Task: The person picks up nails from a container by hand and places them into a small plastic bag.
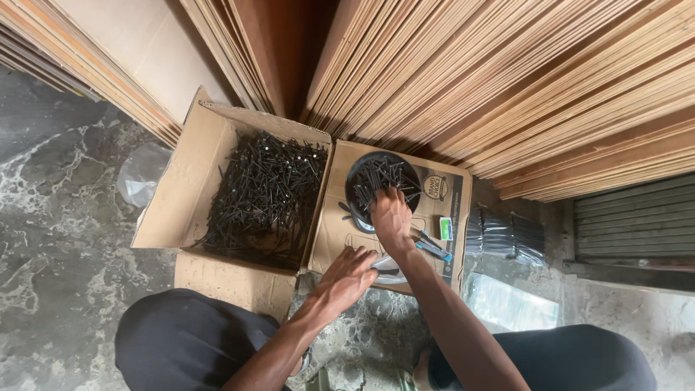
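**Hands at a dish of dark nails beside an open carton**

The right hand (392, 217) reaches forward into a round black dish (381, 181) heaped with dark nails (378, 176). Its fingers (385, 197) curl down into the pile; they hide what lies under them, so I cannot tell whether they pinch any nails or only rest on them. The dish sits on a flattened cardboard box (340, 232), directly beneath and ahead of those fingers.

The left hand (347, 279) lies nearer the body, its fingers (360, 255) spread and bent, holding a small clear plastic bag (388, 269) at its mouth, just below the right wrist. A blue-handled tool (432, 247) lies on the cardboard just to the right of that wrist, and a small green and white packet (446, 229) rests a little farther right.

To the left of both hands stands an open cardboard carton (190, 190), its bottom covered with a thick mass of loose nails (266, 192). Beyond the fingers rise leaning stacks of plywood sheets (507, 80). To the right, bundles in clear wrap (504, 235) lie on the mottled stone floor (51, 217), with another flat plastic bag (510, 304) nearer the person's knee (572, 358).
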